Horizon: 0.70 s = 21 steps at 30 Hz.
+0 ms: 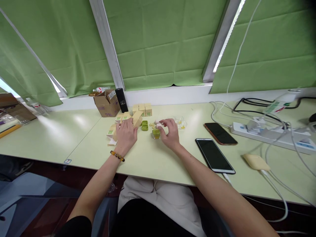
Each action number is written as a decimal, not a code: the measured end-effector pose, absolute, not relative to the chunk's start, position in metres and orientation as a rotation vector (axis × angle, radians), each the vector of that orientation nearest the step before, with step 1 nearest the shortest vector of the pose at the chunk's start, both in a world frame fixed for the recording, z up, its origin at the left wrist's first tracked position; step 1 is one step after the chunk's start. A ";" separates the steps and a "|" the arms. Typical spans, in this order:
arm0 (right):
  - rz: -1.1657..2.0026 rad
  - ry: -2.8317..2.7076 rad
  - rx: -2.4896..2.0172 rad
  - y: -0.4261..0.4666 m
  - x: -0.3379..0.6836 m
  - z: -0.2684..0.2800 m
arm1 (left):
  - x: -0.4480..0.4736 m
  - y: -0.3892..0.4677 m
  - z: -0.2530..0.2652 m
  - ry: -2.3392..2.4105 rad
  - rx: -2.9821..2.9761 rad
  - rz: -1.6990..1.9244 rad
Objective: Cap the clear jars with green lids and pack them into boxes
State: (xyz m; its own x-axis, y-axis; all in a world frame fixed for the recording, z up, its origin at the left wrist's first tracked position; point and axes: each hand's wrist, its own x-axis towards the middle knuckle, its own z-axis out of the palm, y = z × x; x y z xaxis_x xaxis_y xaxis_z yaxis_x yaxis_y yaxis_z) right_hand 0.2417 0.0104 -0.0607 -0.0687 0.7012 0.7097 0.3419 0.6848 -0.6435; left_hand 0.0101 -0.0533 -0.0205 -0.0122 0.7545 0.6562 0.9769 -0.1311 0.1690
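My left hand point(127, 135) curls over a group of small cream boxes, its fingers and thumb around a cream box point(137, 118) that leans up behind them. More cream boxes with green window squares point(111, 132) lie beside this hand, one with an opened white flap. My right hand point(170, 133) is bent in a pinch at a small pale pink piece point(158, 125), whose kind I cannot make out. Just left of its thumb stands a small clear jar with green contents point(156, 133). Two green square containers point(144, 125) and several tiny yellowish pieces point(151, 125) lie between the hands.
Behind the right hand is a clear plastic tray point(182, 123) with yellow bits. Two phones point(214, 154), a power strip point(271, 136) and loose cables occupy the right. At the back stand a cardboard box point(107, 103), a black cylinder point(121, 100) and stacked cream boxes point(142, 109).
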 end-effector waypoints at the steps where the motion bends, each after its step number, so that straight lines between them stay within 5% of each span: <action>1: 0.399 -1.680 -0.798 0.006 0.238 -0.061 | 0.016 -0.050 -0.018 -1.723 -1.963 -1.014; 11: 1.040 -1.380 -0.528 -0.004 0.215 -0.059 | 0.067 -0.020 -0.018 -1.400 -2.289 -1.527; 21: 0.973 -1.311 -0.560 0.001 0.227 -0.053 | 0.054 -0.029 -0.029 -1.136 -2.475 -1.582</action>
State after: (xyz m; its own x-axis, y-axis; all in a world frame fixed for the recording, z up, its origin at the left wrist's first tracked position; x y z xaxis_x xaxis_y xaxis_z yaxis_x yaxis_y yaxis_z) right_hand 0.2273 0.0013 -0.0526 -0.0330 0.8414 0.5395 -0.2725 0.5117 -0.8148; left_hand 0.0539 -0.0291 -0.0290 0.2352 0.5710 0.7866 0.5633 -0.7395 0.3684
